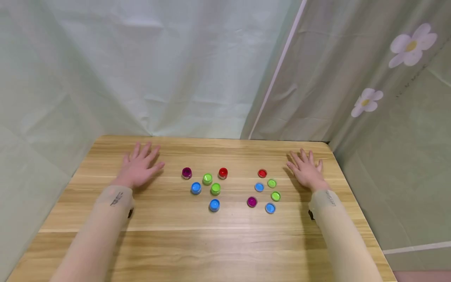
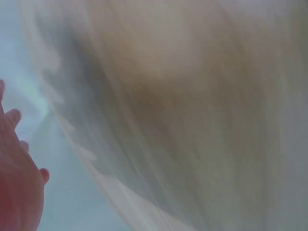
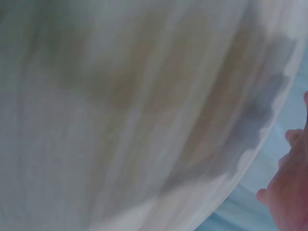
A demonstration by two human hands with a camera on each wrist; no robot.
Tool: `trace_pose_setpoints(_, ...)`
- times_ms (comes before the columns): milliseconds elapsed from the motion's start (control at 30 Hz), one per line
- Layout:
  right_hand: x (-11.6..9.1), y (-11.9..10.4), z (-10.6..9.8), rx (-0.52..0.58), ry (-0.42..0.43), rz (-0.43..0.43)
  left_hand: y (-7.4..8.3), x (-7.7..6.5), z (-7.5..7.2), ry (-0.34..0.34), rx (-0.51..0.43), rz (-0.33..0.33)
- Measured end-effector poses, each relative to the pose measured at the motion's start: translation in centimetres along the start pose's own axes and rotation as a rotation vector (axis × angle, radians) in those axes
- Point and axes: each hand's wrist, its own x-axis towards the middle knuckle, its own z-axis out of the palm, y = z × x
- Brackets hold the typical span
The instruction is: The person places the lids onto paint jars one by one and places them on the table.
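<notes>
While wrist views show tabletop [image 2: 216, 144], head adds pots [image 1: 215, 189]

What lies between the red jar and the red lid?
Nothing: the head view shows only a bare stretch of wooden tabletop between the red jar and the red lid.

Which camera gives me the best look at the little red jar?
The head view: there the red jar stands in full sight on the table, with nothing in front of it. Neither wrist view shows any of it.
</notes>
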Motion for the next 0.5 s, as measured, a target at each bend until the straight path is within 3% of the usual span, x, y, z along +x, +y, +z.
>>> trace_pose_setpoints(267, -0.5, -1.0, -0.5, 0.122, 0.062, -0.025, 2.4, -0.2, 0.0, 0.057, -0.112, 0.098)
trace_pose_setpoints(500, -1.8, -1.8, -0.7, 0.204, 0.11, -0.121, 5.1, -1.2, 0.6, 0.067, -0.359, 0.104)
